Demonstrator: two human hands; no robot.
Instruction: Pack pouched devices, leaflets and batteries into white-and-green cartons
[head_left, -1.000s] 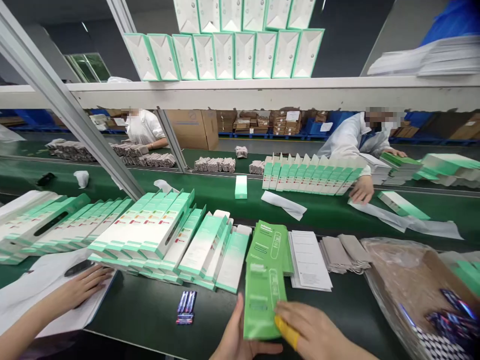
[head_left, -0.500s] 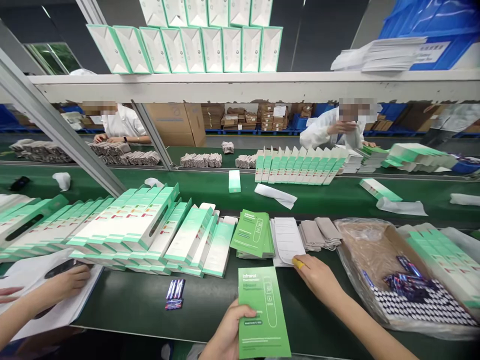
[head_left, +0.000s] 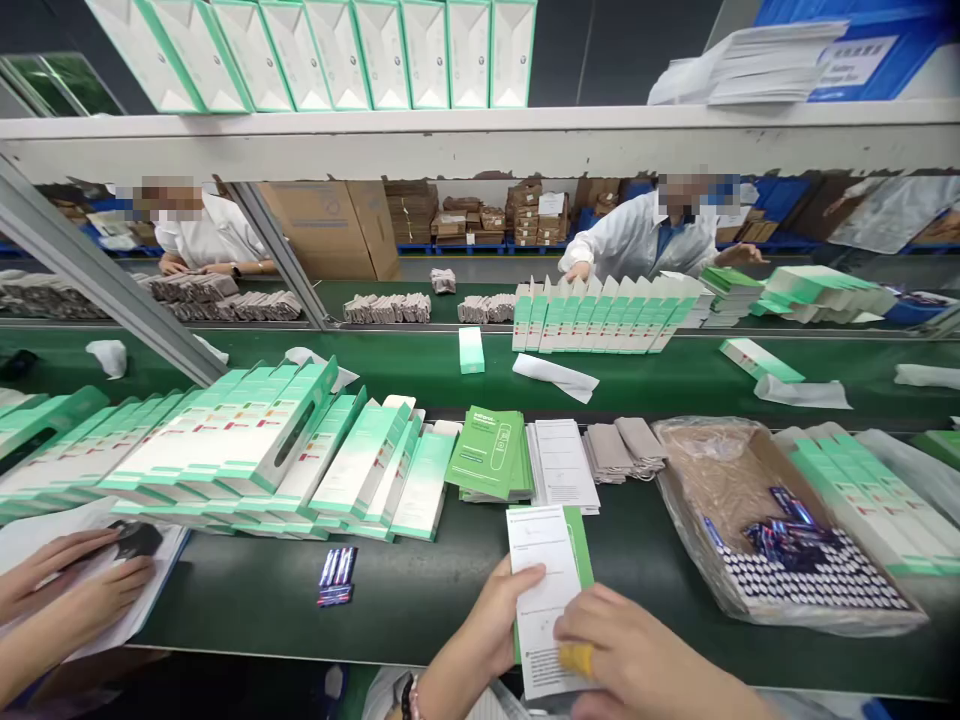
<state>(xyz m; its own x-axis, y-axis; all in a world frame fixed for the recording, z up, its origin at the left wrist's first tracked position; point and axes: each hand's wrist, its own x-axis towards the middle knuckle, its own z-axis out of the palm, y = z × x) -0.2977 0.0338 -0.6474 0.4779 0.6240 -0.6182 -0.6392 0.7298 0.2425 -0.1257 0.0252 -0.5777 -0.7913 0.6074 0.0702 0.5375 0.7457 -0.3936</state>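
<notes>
My left hand [head_left: 499, 615] grips a green booklet [head_left: 579, 545] together with a white printed leaflet [head_left: 536, 560] lying on top of it, thumb on the leaflet's left edge. My right hand [head_left: 619, 640], with a yellow band on one finger, is closed at the leaflet's lower right edge; its fingertips are partly blurred. Behind them lie a stack of green booklets [head_left: 487, 455], a stack of white leaflets [head_left: 566, 465] and folded grey-beige pouches [head_left: 622, 450]. A few batteries [head_left: 336, 577] rest on the dark green table to the left.
Open green-and-white boxes [head_left: 247, 430] pile up at left. A plastic-lined carton [head_left: 682, 520] holds many batteries at right. Another person's hands [head_left: 82, 585] handle a dark object at far left. A shelf [head_left: 420, 145] crosses above; two people sit across the green belt [head_left: 390, 370].
My right hand has moved from the leaflet stack to my left hand, and a white leaflet now covers the green booklet. The view has shifted slightly. The person across at right has reached toward the boxes.
</notes>
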